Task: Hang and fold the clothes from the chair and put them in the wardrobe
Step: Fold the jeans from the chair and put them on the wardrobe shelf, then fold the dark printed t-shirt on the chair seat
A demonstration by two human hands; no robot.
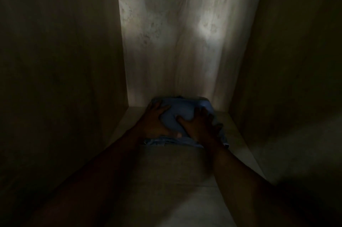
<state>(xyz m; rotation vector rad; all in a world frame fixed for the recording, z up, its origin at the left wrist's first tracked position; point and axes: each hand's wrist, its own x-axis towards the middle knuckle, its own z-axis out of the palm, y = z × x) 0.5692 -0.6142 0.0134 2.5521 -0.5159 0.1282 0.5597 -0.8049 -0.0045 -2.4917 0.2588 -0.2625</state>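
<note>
Interior of wardrobe compartment [277, 97], seen from the head camera in dim light. Folded blue garment [180, 109] serves as the reference object. It lies on the pale shelf [175, 175] that runs beneath it and towards the viewer. Its far edge is at, or just short of, the wood-grain back panel [175, 41], which rises directly behind it; the shadow hides whether the two touch. A patch of light falls on that panel above the garment. The left side wall [55, 60] and the right side wall [296, 51] stand to either side of the garment, both in deep shadow and apart from it.

Left hand [155, 122] rests on the garment's left half, its fingers [157, 108] straight and spread, the thumb angled towards the garment's middle. Right hand [200, 125] rests on the garment's right half, its fingers [204, 114] likewise spread and flat on the cloth. Neither hand curls round the fabric; both press down on its upper surface. The cloth bulges upward between the two hands.

Paler blue fabric edge [166, 142] shows along the garment's near side, below the heels of the hands; whether it belongs to the same piece cannot be told. Both forearms reach to the garment from the near side.
</note>
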